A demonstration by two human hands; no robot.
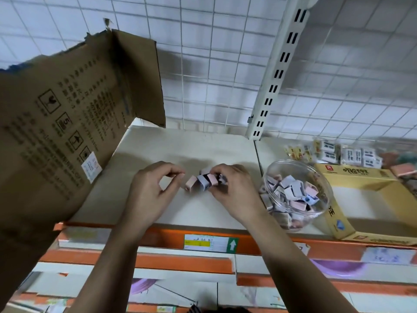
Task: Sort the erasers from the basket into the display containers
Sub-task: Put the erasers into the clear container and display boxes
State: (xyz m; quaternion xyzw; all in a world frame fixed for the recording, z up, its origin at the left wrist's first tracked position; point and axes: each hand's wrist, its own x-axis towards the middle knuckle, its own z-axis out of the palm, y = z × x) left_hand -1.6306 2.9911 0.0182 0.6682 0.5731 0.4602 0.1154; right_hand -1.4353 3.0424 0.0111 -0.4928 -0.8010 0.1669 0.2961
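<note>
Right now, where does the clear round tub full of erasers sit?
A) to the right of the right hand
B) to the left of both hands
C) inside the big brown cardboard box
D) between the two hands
A: the clear tub stands on the shelf past the right hand, which grips a few erasers, next to the yellow box.

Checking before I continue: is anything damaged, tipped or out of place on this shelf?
The cardboard box at left leans tilted over the shelf, and its upper edge is ragged and torn. Nothing else stands out.
</note>
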